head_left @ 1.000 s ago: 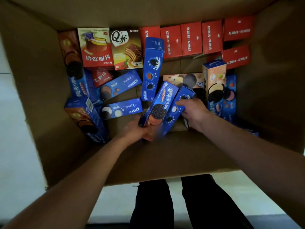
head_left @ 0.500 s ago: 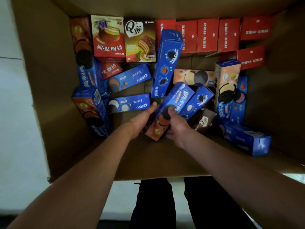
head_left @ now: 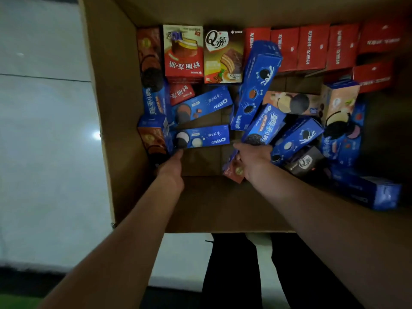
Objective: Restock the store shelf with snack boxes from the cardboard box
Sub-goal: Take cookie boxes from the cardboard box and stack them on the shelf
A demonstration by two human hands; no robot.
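Your right hand grips the blue-and-orange Oreo box low in the cardboard box; your left hand touches another Oreo box, its hold unclear. Restocking looks barely begun: dozens of snack boxes remain, no shelf in view.

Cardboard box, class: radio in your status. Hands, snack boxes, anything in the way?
Right hand grips a tilted blue Oreo box. Left hand reaches a flat Oreo box, grip unclear. Loose boxes crowd the cardboard box.
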